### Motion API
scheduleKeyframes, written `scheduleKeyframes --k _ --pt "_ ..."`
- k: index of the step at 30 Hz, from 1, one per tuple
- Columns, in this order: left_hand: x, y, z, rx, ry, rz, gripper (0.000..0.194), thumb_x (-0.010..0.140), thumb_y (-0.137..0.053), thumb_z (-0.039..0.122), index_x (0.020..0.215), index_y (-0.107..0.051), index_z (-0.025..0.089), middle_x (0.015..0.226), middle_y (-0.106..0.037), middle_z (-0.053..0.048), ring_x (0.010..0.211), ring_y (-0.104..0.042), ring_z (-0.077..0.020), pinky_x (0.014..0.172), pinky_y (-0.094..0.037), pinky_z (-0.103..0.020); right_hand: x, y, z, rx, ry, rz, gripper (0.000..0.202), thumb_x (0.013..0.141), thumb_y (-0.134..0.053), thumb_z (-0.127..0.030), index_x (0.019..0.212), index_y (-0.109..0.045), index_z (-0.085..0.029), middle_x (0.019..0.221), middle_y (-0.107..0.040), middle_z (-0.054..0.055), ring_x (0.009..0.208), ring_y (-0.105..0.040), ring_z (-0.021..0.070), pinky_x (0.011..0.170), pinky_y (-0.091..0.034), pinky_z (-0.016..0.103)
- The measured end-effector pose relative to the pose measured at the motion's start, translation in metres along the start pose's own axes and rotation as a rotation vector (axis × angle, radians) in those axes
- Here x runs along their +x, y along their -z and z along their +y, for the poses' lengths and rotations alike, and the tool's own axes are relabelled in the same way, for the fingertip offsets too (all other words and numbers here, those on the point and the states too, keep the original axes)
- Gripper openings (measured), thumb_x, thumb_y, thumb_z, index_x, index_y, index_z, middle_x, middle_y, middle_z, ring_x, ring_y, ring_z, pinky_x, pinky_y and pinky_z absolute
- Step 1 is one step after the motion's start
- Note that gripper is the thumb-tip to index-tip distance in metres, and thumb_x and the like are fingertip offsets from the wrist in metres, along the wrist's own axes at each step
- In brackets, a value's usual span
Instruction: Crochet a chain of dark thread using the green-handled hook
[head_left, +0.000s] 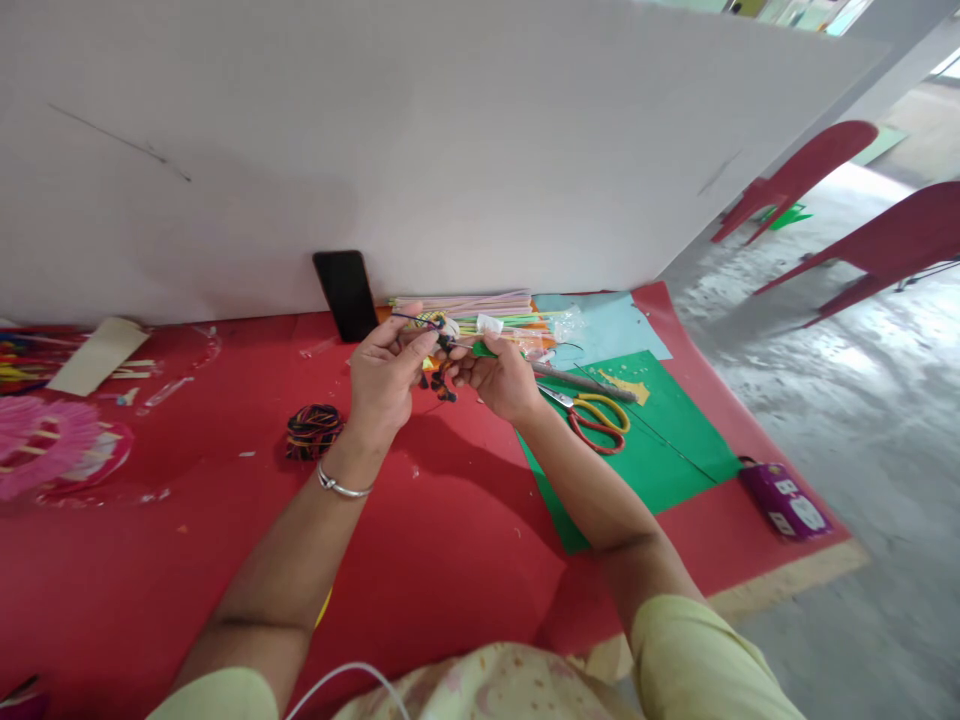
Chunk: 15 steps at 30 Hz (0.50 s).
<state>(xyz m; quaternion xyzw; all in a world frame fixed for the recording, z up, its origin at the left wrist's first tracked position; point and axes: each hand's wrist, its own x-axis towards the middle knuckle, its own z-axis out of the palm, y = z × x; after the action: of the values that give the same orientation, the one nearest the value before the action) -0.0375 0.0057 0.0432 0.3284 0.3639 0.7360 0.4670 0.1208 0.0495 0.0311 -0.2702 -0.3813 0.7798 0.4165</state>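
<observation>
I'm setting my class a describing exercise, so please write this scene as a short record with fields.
Left hand: pinching dark yarn
Right hand: holding a slim green-handled tool
Beside left wrist: multicoloured yarn bundle
On green sheet: scissors, red and yellow handles
Against white board: black phone, leaning
Table covering: red
Far right: red chairs

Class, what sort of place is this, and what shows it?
Probably a craft workspace, perhaps in a classroom or hall: scissors lie on green paper, a bundle of multicoloured yarn sits nearby, and red chairs stand beyond.
</observation>
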Motion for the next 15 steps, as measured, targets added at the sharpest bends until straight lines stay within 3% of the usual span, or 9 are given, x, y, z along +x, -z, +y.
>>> scheduleKeyframes --k 5,10,15 --pt "0.002 0.003 -0.005 -0.013 0.01 -0.023 0.048 0.065 -0.108 0.028 0.107 -0.086 0.021 0.067 -0.071 0.004 0.04 -0.033 -0.0003 0.039 -0.019 -0.019 -0.001 0.006 0.007 -0.24 0.236 -0.061 0.059 0.095 -0.068 -0.079 0.084 -0.073 -0.021 0.09 -0.078 0.008 0.083 -0.077 0.0219 0.055 -0.053 0.027" --pt "0.0 0.003 -0.001 -0.06 0.15 -0.113 0.073 0.06 -0.11 0.025 0.127 -0.082 0.023 0.078 -0.08 0.0 0.051 -0.06 -0.008 0.04 -0.02 -0.018 -0.007 0.009 0.012 -0.393 0.377 -0.108 0.063 0.098 -0.064 -0.085 0.097 -0.077 -0.023 0.096 -0.077 0.008 0.089 -0.078 0.0234 0.064 -0.062 0.032" --pt "0.003 0.007 0.003 -0.1 0.216 -0.145 0.072 0.061 -0.106 0.02 0.129 -0.082 0.023 0.072 -0.073 0.005 0.041 -0.038 -0.0011 0.039 -0.017 -0.019 -0.004 0.014 0.021 -0.402 0.394 -0.049 0.068 0.099 -0.057 -0.089 0.096 -0.074 -0.024 0.088 -0.073 0.005 0.077 -0.073 0.0205 0.066 -0.063 0.034"
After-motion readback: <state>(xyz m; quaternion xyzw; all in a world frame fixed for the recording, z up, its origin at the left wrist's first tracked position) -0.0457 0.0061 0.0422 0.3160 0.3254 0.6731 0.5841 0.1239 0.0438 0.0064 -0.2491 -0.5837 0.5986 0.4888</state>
